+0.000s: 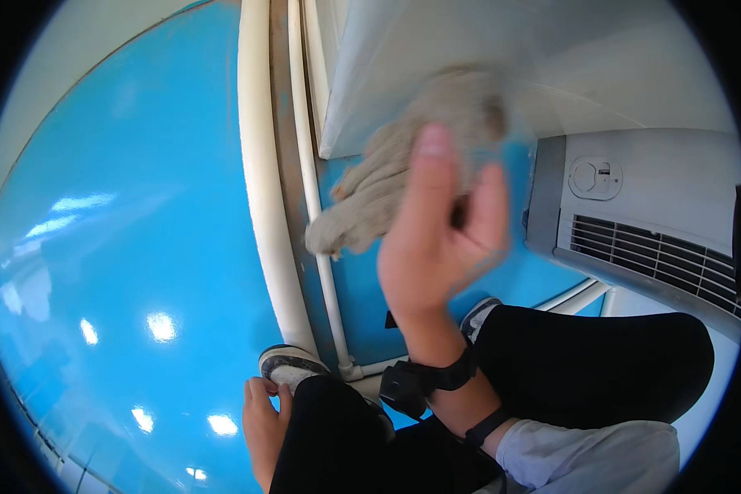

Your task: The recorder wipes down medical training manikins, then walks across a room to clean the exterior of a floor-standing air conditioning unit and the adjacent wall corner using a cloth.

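Note:
My right hand (444,228) is raised in front of me, thumb up, gripping a bunched grey-beige cloth (376,185). Motion blurs the hand and the cloth; whether the cloth is a rag or a knit work glove is unclear. Behind it rises the smooth pale side of a cabinet-like unit (568,55); I cannot tell whether the cloth touches it. Low on the left, my left hand (265,410) is beside my knee, its bent fingers close to the toe of a black-and-white shoe (293,367). Nothing shows in those fingers, but the shoe and leg partly hide them.
A thick cream pipe (262,173) and a thinner pipe (312,179) run along the glossy blue floor (136,247). At right stands a white appliance panel (673,179) with a slatted vent grille (654,253) and a round recessed latch (594,177). A dark device is strapped to my right wrist (404,389).

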A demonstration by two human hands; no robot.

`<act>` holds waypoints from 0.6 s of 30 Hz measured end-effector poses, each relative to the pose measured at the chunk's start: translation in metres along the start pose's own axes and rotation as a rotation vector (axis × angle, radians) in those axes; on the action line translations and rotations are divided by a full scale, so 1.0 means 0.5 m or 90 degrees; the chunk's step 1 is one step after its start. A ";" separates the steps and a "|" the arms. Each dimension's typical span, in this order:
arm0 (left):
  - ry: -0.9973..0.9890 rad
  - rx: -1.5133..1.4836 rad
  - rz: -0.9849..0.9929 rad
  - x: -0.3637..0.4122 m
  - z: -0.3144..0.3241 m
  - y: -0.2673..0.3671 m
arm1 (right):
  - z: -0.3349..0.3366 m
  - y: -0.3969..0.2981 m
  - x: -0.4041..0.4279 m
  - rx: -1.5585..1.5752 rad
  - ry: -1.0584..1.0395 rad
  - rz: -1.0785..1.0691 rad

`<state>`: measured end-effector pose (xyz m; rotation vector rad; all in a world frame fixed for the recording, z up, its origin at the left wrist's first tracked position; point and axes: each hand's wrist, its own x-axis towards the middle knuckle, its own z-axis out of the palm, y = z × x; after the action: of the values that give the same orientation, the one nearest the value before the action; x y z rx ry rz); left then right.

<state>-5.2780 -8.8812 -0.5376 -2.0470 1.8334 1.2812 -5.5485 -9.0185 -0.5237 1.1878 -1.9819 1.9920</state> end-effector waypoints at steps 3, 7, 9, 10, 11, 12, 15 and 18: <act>-0.006 0.073 -0.008 0.017 -0.002 0.023 | 0.011 -0.001 0.043 0.132 0.128 -0.043; -0.015 0.109 0.009 0.037 -0.012 -0.006 | -0.011 0.099 -0.030 -0.095 -0.010 -0.249; -0.033 0.135 0.017 0.042 -0.011 -0.001 | -0.033 0.093 -0.048 -0.112 -0.195 -0.063; -0.035 0.136 0.019 0.047 -0.008 0.005 | -0.036 0.102 -0.047 -0.115 -0.194 -0.062; -0.056 0.125 0.023 0.049 -0.016 0.010 | -0.024 0.085 -0.041 -0.058 -0.108 -0.106; -0.071 0.112 0.024 0.050 -0.022 0.016 | -0.012 0.068 -0.028 0.003 -0.021 -0.150; -0.062 0.156 0.023 0.054 -0.024 0.025 | -0.003 0.037 0.025 0.038 0.038 -0.206; -0.050 0.191 0.020 0.053 -0.015 0.019 | -0.009 0.065 -0.011 -0.056 -0.025 -0.168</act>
<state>-5.2849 -8.9083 -0.5455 -1.7924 1.8960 1.0046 -5.5651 -9.0169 -0.5522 1.3938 -1.7979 1.7491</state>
